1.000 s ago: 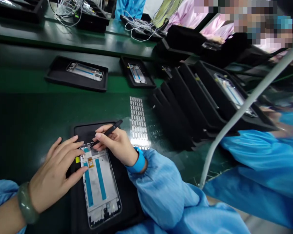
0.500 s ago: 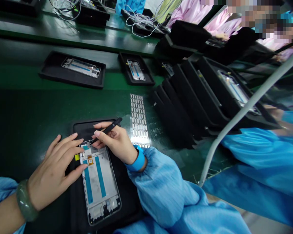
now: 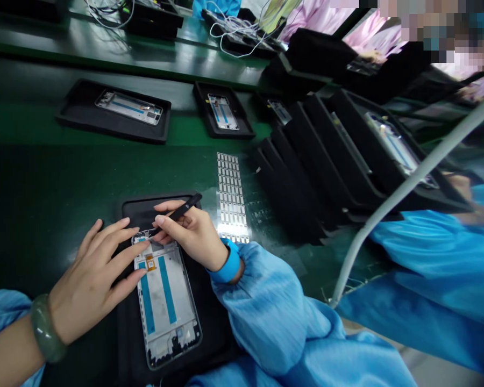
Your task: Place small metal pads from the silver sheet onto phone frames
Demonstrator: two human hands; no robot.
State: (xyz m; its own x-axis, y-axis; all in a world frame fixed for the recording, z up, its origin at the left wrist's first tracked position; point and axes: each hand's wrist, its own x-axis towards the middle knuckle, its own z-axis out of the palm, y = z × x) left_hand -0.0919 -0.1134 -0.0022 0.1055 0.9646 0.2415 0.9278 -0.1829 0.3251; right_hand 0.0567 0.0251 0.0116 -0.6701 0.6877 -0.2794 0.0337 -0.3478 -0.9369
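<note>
Phone frame, one. Lies flat in a black tray on the near part of the green counter, far end tipped slightly leftward. Fitted with two blue strips and a small orange ribbon piece near its far end.

Left hand, bare, green bangle at wrist. Fingers spread, grasping nothing; thumb and fingertips at the frame's far left edge, index finger reaching inward over the panel.

Right hand, bare, blue wristband. Fingers pinching a black pen-like tool, slanted, lower end at the frame's far end. Tip hidden behind the fingers; contact cannot be told.

Handling note, by judgement: light, even pressure from the left fingertips should steady the frame against the tray. The tool is best guided by small finger movements, low and slanted, so the tip does not skid or scratch. The ribbon piece, close to the left thumb and probably delicate, should be spared any push.

Also present: sheet of small silver pieces, right of the tray; stack of black trays, farther right; co-worker's blue sleeve, right margin.
</note>
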